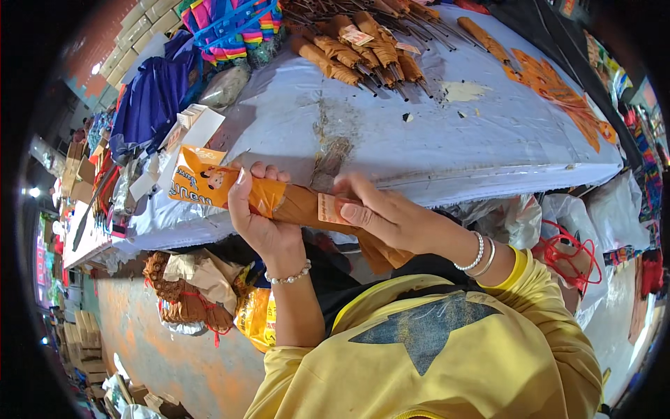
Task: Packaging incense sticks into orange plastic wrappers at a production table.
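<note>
My left hand (pixel 257 230) is closed round an orange printed plastic sleeve (pixel 192 183), its thumb on the near side and its fingertips showing behind. A brown folded umbrella (pixel 301 207) lies partly inside the sleeve and runs out of it to the right. My right hand (pixel 391 220) grips the umbrella's outer part, thumb beside a small pale paper tag (pixel 328 209). Loose brown cloth (pixel 380 255) hangs below that hand. The far part of the umbrella is hidden by the sleeve and my left hand.
Several brown rolled umbrellas (pixel 370 45) with dark metal rods lie at the table's (pixel 265 112) far side. Flat orange sleeves (pixel 558 98) lie at right. Stacked white cards (pixel 195 129) and purple cloth (pixel 150 101) are at left. Bags with brown cloth (pixel 188 300) stand below.
</note>
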Available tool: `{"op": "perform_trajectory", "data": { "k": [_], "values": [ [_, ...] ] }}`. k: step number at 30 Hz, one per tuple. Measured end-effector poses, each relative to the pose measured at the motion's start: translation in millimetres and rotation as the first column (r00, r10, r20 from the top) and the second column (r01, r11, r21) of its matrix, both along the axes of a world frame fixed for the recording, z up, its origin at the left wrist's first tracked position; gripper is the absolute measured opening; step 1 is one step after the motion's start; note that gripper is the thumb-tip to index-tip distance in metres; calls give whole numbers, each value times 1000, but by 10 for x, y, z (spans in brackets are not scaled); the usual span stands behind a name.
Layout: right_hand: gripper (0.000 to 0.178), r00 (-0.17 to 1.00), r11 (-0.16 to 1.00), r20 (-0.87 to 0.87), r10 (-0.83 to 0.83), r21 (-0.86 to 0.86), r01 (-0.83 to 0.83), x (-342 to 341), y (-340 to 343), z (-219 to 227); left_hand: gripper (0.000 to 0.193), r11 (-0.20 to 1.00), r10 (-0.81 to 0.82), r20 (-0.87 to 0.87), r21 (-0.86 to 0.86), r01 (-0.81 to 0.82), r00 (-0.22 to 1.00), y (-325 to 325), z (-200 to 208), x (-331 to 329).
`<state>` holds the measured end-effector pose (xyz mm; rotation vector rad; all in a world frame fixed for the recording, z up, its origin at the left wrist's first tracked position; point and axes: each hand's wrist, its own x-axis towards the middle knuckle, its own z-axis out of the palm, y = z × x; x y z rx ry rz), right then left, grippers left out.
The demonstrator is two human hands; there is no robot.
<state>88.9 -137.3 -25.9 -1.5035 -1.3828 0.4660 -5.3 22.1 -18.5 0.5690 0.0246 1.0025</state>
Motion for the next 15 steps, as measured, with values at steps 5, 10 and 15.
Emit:
{"op": "perform_trajectory", "data": {
  "k": [5, 10, 15],
  "values": [
    [36, 959, 983, 226, -171, 107, 150, -24, 3, 23, 22, 999, 46, -13, 0, -46, 999, -6, 9, 6],
    [38, 978, 993, 206, -21, -110, 45, -33, -48, 150, 21, 999, 47, -16, -22, -47, 999, 25, -15, -9],
    [36, 997, 997, 32, 68, -49, -66, -21, 28, -10, 21, 999, 51, 9, -14, -51, 999, 13, -17, -14]
  ]
}}
